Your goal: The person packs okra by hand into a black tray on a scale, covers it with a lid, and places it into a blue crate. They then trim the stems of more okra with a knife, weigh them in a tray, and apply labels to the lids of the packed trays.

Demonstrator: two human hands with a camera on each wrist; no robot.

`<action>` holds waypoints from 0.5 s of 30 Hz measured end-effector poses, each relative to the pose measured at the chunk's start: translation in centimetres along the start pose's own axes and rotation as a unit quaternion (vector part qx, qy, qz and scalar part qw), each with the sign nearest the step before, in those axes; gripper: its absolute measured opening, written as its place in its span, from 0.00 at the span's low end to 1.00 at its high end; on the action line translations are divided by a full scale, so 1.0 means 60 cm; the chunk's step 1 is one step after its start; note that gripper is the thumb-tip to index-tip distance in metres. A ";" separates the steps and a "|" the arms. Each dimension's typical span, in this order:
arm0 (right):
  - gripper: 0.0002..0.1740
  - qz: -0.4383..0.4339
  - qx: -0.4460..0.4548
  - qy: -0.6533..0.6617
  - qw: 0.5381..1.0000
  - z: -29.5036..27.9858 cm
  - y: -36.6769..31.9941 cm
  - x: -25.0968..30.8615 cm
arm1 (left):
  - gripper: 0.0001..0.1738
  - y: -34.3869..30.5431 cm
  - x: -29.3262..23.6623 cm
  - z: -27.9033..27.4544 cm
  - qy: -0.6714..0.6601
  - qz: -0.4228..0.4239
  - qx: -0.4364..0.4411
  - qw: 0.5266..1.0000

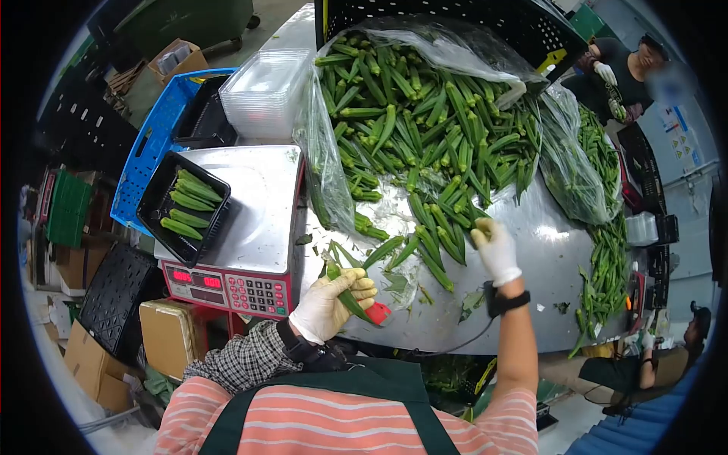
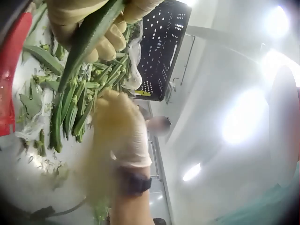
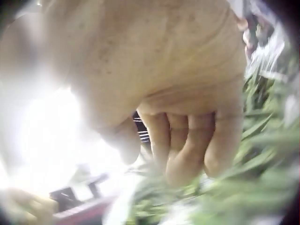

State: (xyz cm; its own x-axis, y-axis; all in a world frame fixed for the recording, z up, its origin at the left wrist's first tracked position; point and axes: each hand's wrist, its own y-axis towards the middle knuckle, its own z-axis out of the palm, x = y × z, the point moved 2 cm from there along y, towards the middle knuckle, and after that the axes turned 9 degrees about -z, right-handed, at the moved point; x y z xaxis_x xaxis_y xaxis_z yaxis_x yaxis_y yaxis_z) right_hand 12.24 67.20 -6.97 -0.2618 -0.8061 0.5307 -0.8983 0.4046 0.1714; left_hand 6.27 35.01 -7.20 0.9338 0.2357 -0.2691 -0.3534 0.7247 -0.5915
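Observation:
My gloved left hand (image 1: 324, 305) grips one green okra pod (image 1: 351, 304), which slants across its fingers above the metal table (image 1: 485, 322). In the left wrist view the okra pod (image 2: 89, 40) fills the upper left, fingers curled behind it. A red object (image 1: 378, 312) lies just beyond that hand. My gloved right hand (image 1: 497, 254) is over the near right edge of the okra heap (image 1: 432, 114), beside several loose pods. Seen from the right wrist, the hand (image 3: 159, 70) has loosely bent fingers with nothing visible between them; the okra behind is blurred.
To the left, a black tray (image 1: 210, 227) with several okra pods rests on a red-and-white scale (image 1: 227, 292). Stacked clear trays (image 1: 265, 95) and a blue crate (image 1: 140, 174) are behind it. A plastic bag (image 1: 326, 174) surrounds the heap. Another person (image 1: 633, 80) works at the far right.

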 end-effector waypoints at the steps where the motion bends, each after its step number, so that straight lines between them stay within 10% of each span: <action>1: 0.13 0.022 0.023 -0.064 0.997 0.003 0.014 -0.028 | 0.12 0.001 0.006 0.007 0.003 -0.019 0.007 1.000; 6: 0.13 0.030 0.077 -0.084 0.993 0.016 0.022 -0.065 | 0.16 0.013 0.025 0.030 0.042 -0.090 0.013 0.995; 12: 0.17 -0.346 0.143 0.144 0.916 -0.014 -0.069 0.178 | 0.21 0.064 0.053 0.039 -0.026 -0.242 0.140 0.960; 15: 0.16 -0.292 0.064 0.105 0.949 -0.001 -0.032 0.113 | 0.20 0.086 0.056 0.017 -0.031 -0.189 0.092 0.977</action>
State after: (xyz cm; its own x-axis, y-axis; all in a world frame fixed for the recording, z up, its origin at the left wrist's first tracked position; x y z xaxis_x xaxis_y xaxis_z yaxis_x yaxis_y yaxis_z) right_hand 12.20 60.97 -3.64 0.3574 -0.7673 0.5326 -0.9075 -0.1505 0.3922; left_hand 7.63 40.21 -10.40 0.9993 -0.0378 -0.0077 0.0291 0.8703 -0.4916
